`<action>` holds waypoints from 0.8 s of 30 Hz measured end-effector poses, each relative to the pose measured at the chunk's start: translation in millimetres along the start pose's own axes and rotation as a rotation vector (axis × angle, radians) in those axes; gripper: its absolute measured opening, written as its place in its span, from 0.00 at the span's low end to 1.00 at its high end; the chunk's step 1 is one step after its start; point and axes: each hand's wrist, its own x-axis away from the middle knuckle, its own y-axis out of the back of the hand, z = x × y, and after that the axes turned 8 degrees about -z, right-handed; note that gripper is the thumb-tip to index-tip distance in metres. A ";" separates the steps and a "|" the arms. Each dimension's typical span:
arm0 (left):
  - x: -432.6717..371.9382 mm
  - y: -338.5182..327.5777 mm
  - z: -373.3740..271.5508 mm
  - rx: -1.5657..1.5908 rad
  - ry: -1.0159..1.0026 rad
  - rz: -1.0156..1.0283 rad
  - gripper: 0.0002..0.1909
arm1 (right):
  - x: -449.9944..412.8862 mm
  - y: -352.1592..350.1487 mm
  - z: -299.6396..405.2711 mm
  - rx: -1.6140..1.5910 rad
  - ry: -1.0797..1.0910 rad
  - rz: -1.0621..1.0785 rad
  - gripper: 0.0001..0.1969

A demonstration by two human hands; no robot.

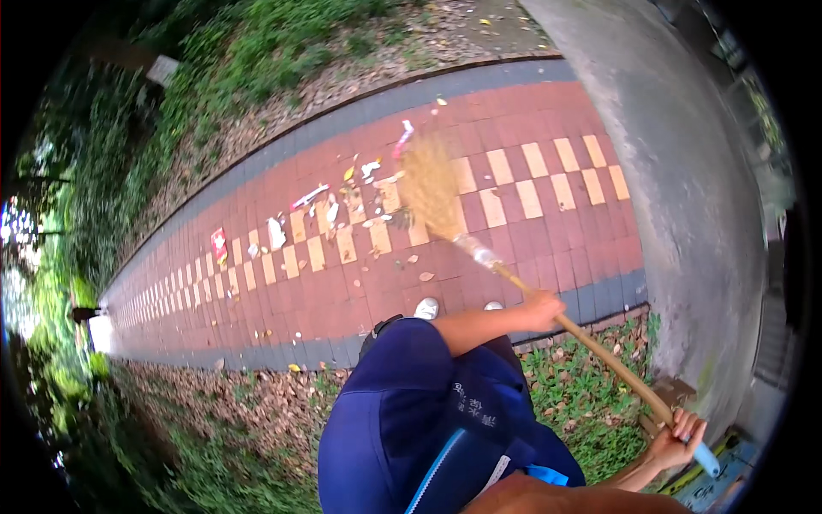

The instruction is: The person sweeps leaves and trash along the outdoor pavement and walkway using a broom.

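Note:
My left hand (546,310) is closed around the middle of a long wooden handle (610,363). Farther up, near its light-blue end, my right hand (682,438) also grips it. The handle belongs to a straw broom whose bristle head (431,183), blurred, lies over the brick path, with clear wrapping binding (476,250) at its neck. A pink-and-white wrapper (403,140) is at the far left edge of the bristles. Left of the broom head lie crumpled white paper (370,168), a pink-and-white strip (310,196), another white scrap (276,232) and a red packet (219,245), among scattered leaves.
The red brick path (385,292) has a checkered yellow band and grey borders. Leaf litter and green plants (257,70) line its far side; more plants (578,411) grow on the near side. Grey concrete (693,193) adjoins it at right. My white shoe (426,308) stands on the bricks.

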 end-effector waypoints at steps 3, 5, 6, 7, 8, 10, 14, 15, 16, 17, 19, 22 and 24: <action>88.5 54.3 61.3 -0.159 0.256 -0.038 0.04 | 16.7 -52.4 -76.8 -0.069 -0.198 0.051 0.16; 147.1 110.7 99.1 -0.232 0.451 0.047 0.05 | 47.8 -83.3 -146.2 0.103 -0.213 0.163 0.12; 201.8 120.2 151.5 -0.330 0.524 0.023 0.05 | 76.0 -115.9 -183.9 0.078 -0.309 0.179 0.11; 231.9 148.5 173.0 -0.372 0.718 0.104 0.07 | 105.7 -133.4 -218.5 0.206 -0.318 0.194 0.10; 274.1 172.2 208.4 -0.458 0.804 0.095 0.09 | 122.4 -123.5 -265.8 -0.069 -0.509 0.405 0.08; 334.2 235.6 231.8 -0.561 0.915 0.070 0.09 | 194.6 -172.2 -300.3 0.168 -0.710 0.483 0.05; 378.8 293.1 249.0 -0.755 0.793 0.075 0.08 | 214.5 -203.8 -322.7 -0.140 -0.803 0.659 0.09; 355.9 293.2 240.3 -0.724 0.823 0.156 0.08 | 206.1 -204.3 -314.8 -0.232 -0.845 0.594 0.11; 331.2 288.7 233.3 -0.698 0.849 0.233 0.08 | 185.0 -196.5 -303.5 -0.211 -0.796 0.489 0.14; 309.6 272.2 227.8 -0.629 0.743 0.179 0.07 | 165.0 -188.7 -289.1 -0.125 -0.733 0.315 0.12; 251.4 226.4 202.1 -0.499 0.491 0.094 0.07 | 108.8 -132.6 -261.7 -0.091 -0.511 0.204 0.12; 161.4 163.6 137.5 -0.320 0.157 0.182 0.05 | 62.8 -45.9 -176.5 -0.271 -0.343 -0.021 0.12; 110.3 138.1 79.3 -0.216 0.018 0.265 0.05 | 60.1 6.0 -114.1 -0.230 -0.171 -0.071 0.15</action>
